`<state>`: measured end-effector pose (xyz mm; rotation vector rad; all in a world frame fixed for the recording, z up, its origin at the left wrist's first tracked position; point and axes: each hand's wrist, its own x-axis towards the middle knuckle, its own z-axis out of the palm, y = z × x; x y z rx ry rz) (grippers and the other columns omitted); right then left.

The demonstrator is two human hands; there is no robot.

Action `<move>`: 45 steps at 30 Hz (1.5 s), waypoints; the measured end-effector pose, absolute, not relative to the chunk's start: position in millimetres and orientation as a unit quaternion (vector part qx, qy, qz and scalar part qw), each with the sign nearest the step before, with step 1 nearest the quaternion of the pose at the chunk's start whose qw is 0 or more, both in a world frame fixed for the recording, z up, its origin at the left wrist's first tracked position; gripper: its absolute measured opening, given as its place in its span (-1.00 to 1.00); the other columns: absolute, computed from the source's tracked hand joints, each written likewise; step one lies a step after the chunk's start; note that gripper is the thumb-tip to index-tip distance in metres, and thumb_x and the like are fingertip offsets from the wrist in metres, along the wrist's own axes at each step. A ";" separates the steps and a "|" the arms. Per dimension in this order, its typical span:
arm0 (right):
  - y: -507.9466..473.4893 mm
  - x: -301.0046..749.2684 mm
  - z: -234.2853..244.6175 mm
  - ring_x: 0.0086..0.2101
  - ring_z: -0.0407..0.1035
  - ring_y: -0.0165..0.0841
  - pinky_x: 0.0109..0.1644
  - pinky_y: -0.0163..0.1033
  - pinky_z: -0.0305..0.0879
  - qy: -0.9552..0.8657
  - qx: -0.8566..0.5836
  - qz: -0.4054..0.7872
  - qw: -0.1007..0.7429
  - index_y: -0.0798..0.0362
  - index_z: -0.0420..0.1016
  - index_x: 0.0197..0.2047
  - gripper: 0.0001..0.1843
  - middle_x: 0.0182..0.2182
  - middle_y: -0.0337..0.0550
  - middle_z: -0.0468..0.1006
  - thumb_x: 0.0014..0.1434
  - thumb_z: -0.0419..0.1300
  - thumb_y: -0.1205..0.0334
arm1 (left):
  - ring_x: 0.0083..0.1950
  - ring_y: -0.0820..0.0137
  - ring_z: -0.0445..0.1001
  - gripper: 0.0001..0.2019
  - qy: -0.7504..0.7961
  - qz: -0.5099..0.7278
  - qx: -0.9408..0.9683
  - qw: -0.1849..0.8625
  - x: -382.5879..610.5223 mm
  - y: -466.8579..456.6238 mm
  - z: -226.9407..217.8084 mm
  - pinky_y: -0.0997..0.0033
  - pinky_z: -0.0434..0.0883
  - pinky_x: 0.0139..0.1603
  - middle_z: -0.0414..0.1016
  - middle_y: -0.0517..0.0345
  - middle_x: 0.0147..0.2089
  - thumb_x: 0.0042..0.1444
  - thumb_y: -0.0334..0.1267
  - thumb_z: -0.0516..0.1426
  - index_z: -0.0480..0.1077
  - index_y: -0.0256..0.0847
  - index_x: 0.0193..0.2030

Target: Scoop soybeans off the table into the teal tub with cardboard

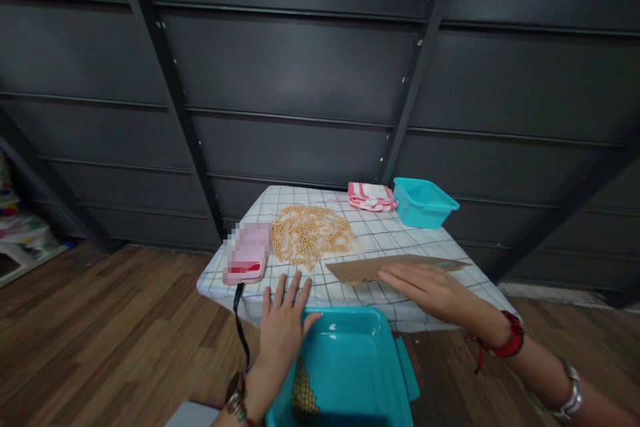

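My left hand (284,317), fingers spread, rests over the table's front edge and the rim of a teal plastic tub (350,373). A small heap of yellow grains (303,395) lies in the tub's left part. My right hand (425,287) has its fingers laid along a flat piece of brown cardboard (355,271); its thumb is hidden. The cardboard lies tilted at the table's front right. Beyond it, round yellow grains (310,230) mixed with whitish powder are spread over the checked cloth.
A phone in a pink case (249,255) with a black strap (241,327) lies on the table's left. At the back right are a folded pink-and-white cloth (371,196) and a smaller teal basket (425,207). Dark metal panels (290,67) stand behind the table (380,237).
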<state>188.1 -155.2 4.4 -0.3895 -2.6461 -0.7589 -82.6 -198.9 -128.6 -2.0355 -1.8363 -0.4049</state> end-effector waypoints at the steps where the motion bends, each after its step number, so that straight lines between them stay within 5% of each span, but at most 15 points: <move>1: -152.0 187.7 2.3 -0.18 0.41 -0.32 -0.21 -0.22 0.43 -0.934 -0.142 -0.271 0.182 0.13 -0.19 0.30 -0.41 -0.13 -0.04 0.50 0.22 -0.19 0.54 | 0.21 0.03 0.15 -0.44 -0.651 -0.143 -0.723 0.183 -82.9 -199.0 -128.7 -0.15 0.14 0.10 0.19 0.10 0.24 0.08 0.12 -0.03 0.08 0.00 0.20; 8: -131.2 185.6 -1.4 -0.16 0.40 -0.32 -0.16 -0.20 0.41 -0.926 -0.147 -0.283 0.201 0.14 -0.25 0.30 -0.39 -0.14 0.00 0.49 0.21 -0.19 0.56 | 0.21 0.03 0.16 -0.43 -0.654 -0.133 -0.722 0.180 -83.2 -199.2 -127.0 -0.15 0.15 0.10 0.19 0.11 0.23 0.06 0.10 0.01 0.09 0.02 0.20; 18: -110.2 187.1 9.7 -0.18 0.41 -0.31 -0.17 -0.17 0.43 -0.936 -0.150 -0.252 0.195 0.16 0.14 0.16 -0.50 -0.14 0.00 0.49 0.15 -0.13 0.57 | 0.21 0.03 0.15 -0.45 -0.649 -0.152 -0.723 0.182 -83.9 -199.0 -129.9 -0.14 0.12 0.12 0.21 0.10 0.23 0.07 0.11 -0.01 0.10 0.01 0.19; 30: -93.0 181.2 18.3 -0.16 0.40 -0.32 -0.18 -0.19 0.42 -0.923 -0.178 -0.265 0.216 0.18 0.25 0.08 -0.44 -0.14 -0.01 0.49 0.02 -0.15 0.65 | 0.22 0.04 0.13 -0.45 -0.653 -0.155 -0.721 0.171 -84.2 -199.7 -127.7 -0.14 0.11 0.12 0.19 0.09 0.24 0.09 0.10 -0.03 0.07 0.03 0.21; 45: -124.1 151.8 14.3 -0.16 0.39 -0.35 -0.18 -0.22 0.41 -0.944 -0.091 -0.226 0.221 0.11 -0.06 0.26 -0.44 -0.12 -0.03 0.49 0.20 -0.14 0.54 | 0.22 0.02 0.15 -0.46 -0.652 -0.145 -0.726 0.167 -84.1 -200.7 -125.2 -0.16 0.12 0.11 0.19 0.08 0.24 0.09 0.09 -0.02 0.07 0.02 0.20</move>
